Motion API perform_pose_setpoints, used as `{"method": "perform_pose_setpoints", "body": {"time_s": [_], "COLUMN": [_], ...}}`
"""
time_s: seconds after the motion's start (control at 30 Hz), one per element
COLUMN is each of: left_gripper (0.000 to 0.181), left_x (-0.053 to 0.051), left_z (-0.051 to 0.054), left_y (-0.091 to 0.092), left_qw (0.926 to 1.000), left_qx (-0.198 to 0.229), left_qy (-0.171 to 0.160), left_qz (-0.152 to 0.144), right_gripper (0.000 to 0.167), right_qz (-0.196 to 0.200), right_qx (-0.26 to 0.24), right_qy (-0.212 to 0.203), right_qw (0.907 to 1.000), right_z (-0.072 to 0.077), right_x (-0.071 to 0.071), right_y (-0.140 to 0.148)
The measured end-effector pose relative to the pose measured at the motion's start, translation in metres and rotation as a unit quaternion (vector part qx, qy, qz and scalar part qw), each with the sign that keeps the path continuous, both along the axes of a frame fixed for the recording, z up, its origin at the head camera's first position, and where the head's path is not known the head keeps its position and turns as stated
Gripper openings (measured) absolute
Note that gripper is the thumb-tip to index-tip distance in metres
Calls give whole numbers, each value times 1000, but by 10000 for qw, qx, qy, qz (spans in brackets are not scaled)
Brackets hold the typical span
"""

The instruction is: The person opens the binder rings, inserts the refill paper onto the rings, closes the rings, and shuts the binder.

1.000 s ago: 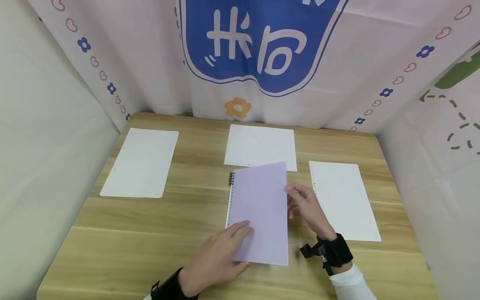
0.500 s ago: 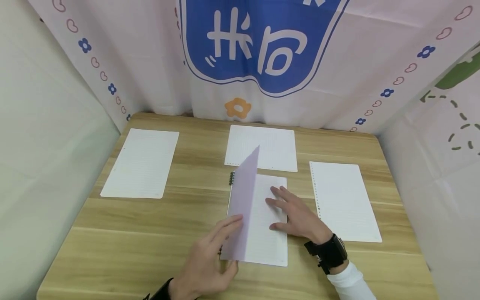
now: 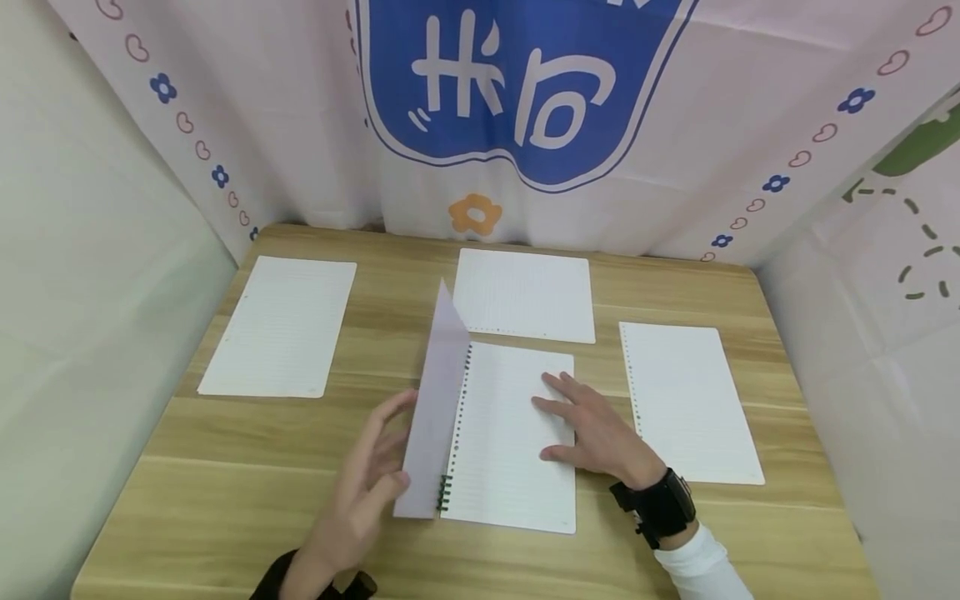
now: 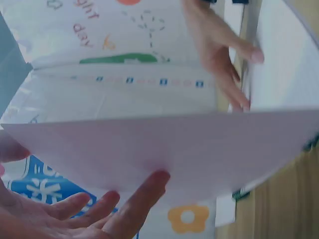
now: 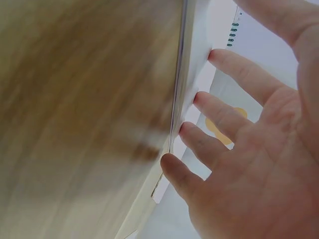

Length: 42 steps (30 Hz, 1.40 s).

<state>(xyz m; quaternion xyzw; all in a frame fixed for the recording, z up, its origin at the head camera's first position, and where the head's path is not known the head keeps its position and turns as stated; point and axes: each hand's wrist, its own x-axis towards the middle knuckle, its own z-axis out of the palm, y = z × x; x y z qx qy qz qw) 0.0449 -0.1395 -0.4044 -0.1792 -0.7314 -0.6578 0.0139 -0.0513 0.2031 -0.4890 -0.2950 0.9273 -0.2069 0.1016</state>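
Observation:
A spiral notebook lies near the middle of the table in the head view, its lilac cover standing raised at the left of a lined white page. My left hand is at the cover's left side. In the left wrist view, the index fingertip touches the face of the cover, and the other fingers extend loosely below it. Fingers spread, my right hand rests on the right part of the page. The right wrist view shows these fingertips against the paper. Dark green coils show at the spine.
Loose white sheets lie about the wooden table: one sheet at the left, one sheet behind the notebook, one sheet at the right. A printed curtain hangs at the back edge.
The lilac cover has swung from lying over the page to standing up at the left, the left hand moving leftward with it. The right hand has left the cover's edge and come onto the page.

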Motion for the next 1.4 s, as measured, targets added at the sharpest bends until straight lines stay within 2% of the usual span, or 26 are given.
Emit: {"method": "perform_pose_setpoints", "body": {"time_s": [0.17, 0.27, 0.43, 0.53, 0.63, 0.73, 0.93, 1.03, 1.2, 1.4], "left_gripper": [61, 42, 23, 16, 16, 20, 35, 37, 38, 29], "left_x": [-11, -18, -27, -32, -38, -43, -50, -51, -52, -55], "left_z": [-2, -5, -10, -14, -21, -33, -57, -65, -74, -74], "left_y": [-22, -37, -60, -70, -80, -88, -105, -110, -112, -108], "left_qw": [9976, 9916, 9708, 9590, 9503, 9380, 9054, 8949, 8798, 8620], "left_qx": [-474, -942, -1773, -2041, -2227, -2543, -3321, -3478, -3812, -4340], "left_qy": [-93, -342, -827, -1092, -1279, -1502, -2069, -2323, -2490, -2384], "left_qz": [492, 816, 1388, 1634, 1763, 1812, 1647, 1553, 1367, 1084], "right_gripper": [79, 79, 80, 80, 80, 80, 80, 80, 80, 80], "right_qz": [-64, -137, -251, -317, -390, -433, -375, -338, -282, -272], "right_qx": [-40, -102, -124, -145, -186, -240, -324, -323, -314, -280], "right_qy": [-206, -448, -702, -777, -827, -844, -651, -547, -451, -471], "right_qw": [9998, 9989, 9971, 9964, 9956, 9952, 9967, 9974, 9981, 9981], "right_z": [-2, -3, -3, -1, 0, 1, 0, -2, -2, 0], "right_x": [1, 1, 1, 1, 1, 1, 0, -2, -2, -2], "right_y": [1, 2, 7, 11, 14, 17, 19, 19, 20, 21]}}
